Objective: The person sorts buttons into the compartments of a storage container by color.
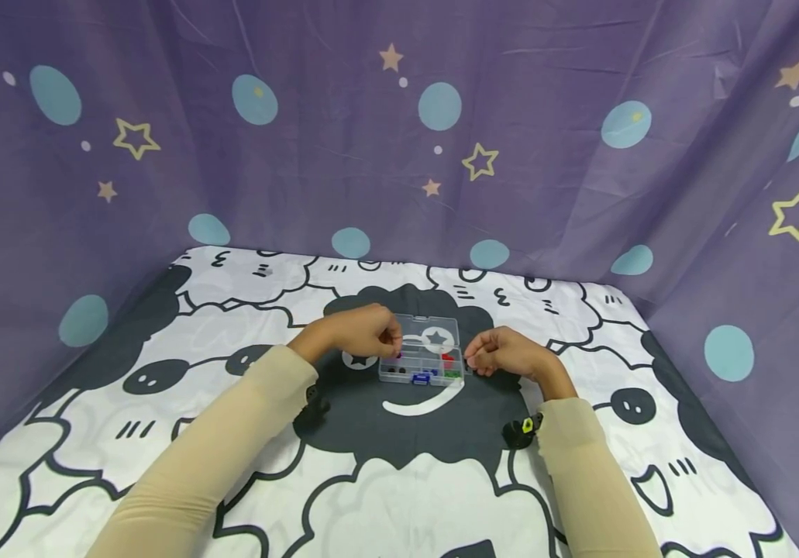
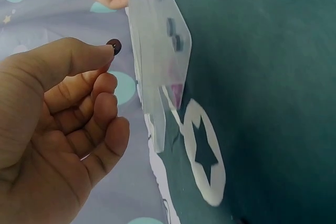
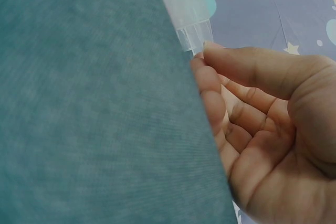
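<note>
A clear plastic compartment box (image 1: 409, 377) lies on the table with its lid (image 1: 409, 325) raised at the back. Over its left end is my left hand (image 1: 364, 332). Its thumb and forefinger pinch a small dark brown disc (image 2: 114, 46), held up beside the box in the left wrist view. At the box's right end is my right hand (image 1: 507, 353). In the right wrist view its thumb and forefinger (image 3: 231, 59) meet at the edge of the clear plastic. Dark round pieces (image 2: 177, 42) show through the box wall.
Red pieces (image 1: 447, 361) and green pieces (image 1: 452, 374) lie in the right compartments. A blue latch (image 1: 421, 379) sits on the box's front. The cloth (image 1: 413, 430) has a cartoon sheep print. Behind the table hangs a purple curtain (image 1: 371, 194).
</note>
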Demonstrator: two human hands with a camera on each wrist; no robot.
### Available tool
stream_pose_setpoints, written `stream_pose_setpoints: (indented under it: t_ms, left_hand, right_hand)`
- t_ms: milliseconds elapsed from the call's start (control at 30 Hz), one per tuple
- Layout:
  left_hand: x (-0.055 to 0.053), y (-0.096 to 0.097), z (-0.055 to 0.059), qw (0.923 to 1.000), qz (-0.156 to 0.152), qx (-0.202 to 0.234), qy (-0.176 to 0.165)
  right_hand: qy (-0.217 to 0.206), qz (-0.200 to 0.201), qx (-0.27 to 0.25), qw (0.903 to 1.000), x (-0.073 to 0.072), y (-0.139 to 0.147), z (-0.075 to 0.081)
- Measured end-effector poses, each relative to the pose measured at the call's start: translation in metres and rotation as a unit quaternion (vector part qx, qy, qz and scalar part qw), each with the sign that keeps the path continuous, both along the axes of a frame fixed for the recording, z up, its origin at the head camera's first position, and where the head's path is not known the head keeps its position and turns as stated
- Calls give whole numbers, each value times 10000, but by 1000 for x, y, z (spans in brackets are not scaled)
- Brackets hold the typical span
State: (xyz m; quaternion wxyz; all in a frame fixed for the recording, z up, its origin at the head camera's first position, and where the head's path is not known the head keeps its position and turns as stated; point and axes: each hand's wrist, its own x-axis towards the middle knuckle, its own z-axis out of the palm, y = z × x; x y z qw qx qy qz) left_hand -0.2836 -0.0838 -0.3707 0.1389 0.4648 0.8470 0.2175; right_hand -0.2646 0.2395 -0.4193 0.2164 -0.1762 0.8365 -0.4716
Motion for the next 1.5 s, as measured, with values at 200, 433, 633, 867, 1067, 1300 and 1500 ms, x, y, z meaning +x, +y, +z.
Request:
stream_pose_setpoints:
  t_ms: [200,433,633,867,1067,1300,1500]
  left_hand:
    - [0,9,-3,10000,-76,24,-24]
    - [1,17,-6,9999,-132,16,-60]
    - [2,21,-7,9999,-93,-55,-89]
    - [3,20,-9,9998,-66,-82,-146]
    - [1,17,-10,9999,-76,-46,-115]
    - [0,10,-10,9999,-79,77,-49]
    - [-1,1,-10,9999,-5,116,98]
  right_hand:
    - [4,14,6,10000,0,-1,0]
    - [-13,0,8,10000,0,-2,0]
    - [-30,26,-23,10000,-1,-2,-1]
    - [-28,28,-9,10000,-2,-2,-2]
    - [-13,6,10,10000,-2,-2,-1]
    - [-17,-31,51,10000,-2,0,-3]
    - [-21,-25,51,10000,-3,1,-4]
